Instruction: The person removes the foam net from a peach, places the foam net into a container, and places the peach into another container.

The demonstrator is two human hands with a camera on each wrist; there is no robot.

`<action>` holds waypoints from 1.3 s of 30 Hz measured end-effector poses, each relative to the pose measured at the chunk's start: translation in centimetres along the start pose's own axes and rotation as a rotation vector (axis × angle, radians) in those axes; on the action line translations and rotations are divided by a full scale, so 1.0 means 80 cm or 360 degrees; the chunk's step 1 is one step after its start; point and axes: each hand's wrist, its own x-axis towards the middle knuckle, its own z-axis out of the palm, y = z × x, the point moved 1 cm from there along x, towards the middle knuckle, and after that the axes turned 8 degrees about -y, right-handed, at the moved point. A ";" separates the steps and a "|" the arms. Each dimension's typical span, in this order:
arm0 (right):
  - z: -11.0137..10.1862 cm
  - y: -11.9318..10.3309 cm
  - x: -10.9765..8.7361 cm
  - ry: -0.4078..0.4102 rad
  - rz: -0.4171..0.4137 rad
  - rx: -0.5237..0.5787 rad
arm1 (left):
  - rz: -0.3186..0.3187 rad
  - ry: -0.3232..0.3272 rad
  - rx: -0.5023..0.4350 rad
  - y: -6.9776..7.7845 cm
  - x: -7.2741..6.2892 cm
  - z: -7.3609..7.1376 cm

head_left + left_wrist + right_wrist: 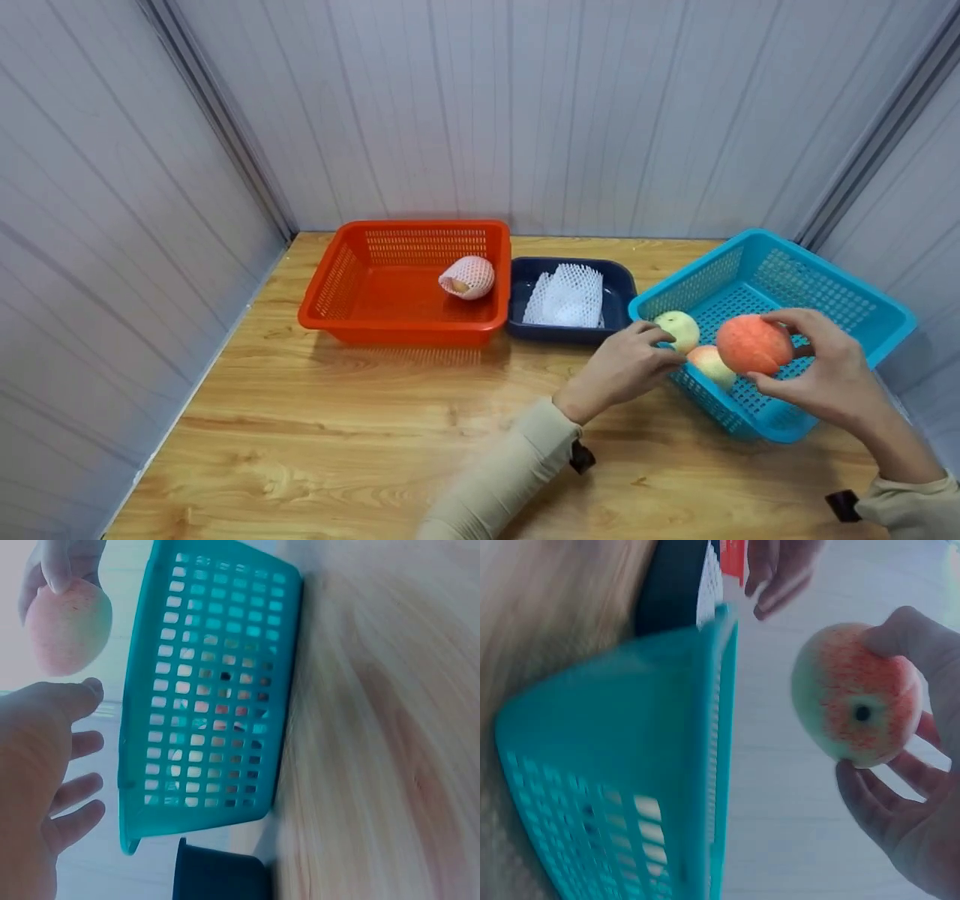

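Note:
My right hand (832, 367) holds a red-orange peach (752, 343) above the blue basket, fingers and thumb around its sides. In the right wrist view the peach (840, 682) shows a paler side and a small dark hole. My left hand (622, 369) hovers by the basket's near-left rim, apart from the peach. Its fingers are spread and hold nothing in the left wrist view. Inside the blue basket (847, 281) lie a pale yellow-green round fruit (679, 330) and a yellow-and-red peach (709, 364), partly hidden.
A dark blue tray (619, 281) with white foam net sleeves (566, 296) stands left of the blue basket. Farther left, a red basket (397, 330) contains one fruit in a foam net (471, 276). Panelled walls (480, 112) enclose the wooden table (360, 450).

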 end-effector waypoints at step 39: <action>0.007 0.078 -0.021 -0.0779 0.0336 -0.0026 | -0.0202 -0.0089 -0.0092 0.020 0.014 0.006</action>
